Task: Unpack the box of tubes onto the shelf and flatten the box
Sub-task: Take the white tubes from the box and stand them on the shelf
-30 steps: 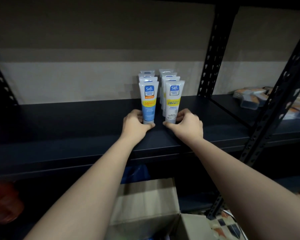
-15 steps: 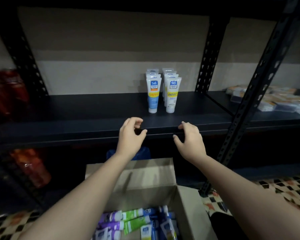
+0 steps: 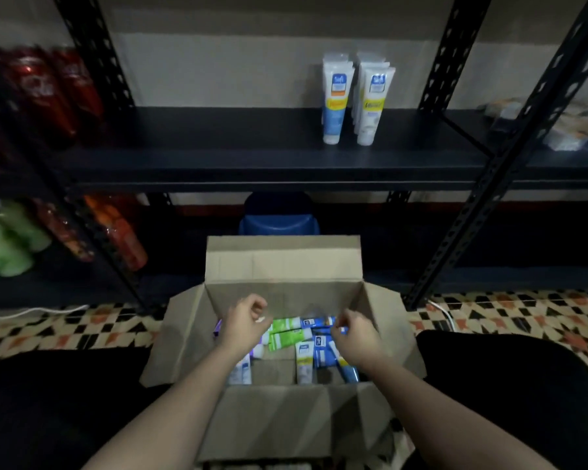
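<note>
An open cardboard box (image 3: 286,269) sits on the floor in front of me, flaps spread. Inside lie several loose tubes (image 3: 287,332), green, blue, white and purple. My left hand (image 3: 243,325) hovers over the box's left half, fingers curled and apart, holding nothing. My right hand (image 3: 355,334) hangs over the right half, fingers loosely bent just above a blue tube. Two rows of white tubes (image 3: 352,96) stand upright on the dark shelf (image 3: 218,157), right of its middle.
Black perforated uprights (image 3: 462,212) frame the shelf. Red bottles (image 3: 45,93) stand on the left bay, green and orange bottles (image 3: 11,239) below. Packets (image 3: 554,127) lie on the right bay. A blue stool (image 3: 277,215) sits behind the box. The floor is patterned tile.
Both hands have left the tubes on the shelf and dropped down into the open box. My view has tilted downward with them.
</note>
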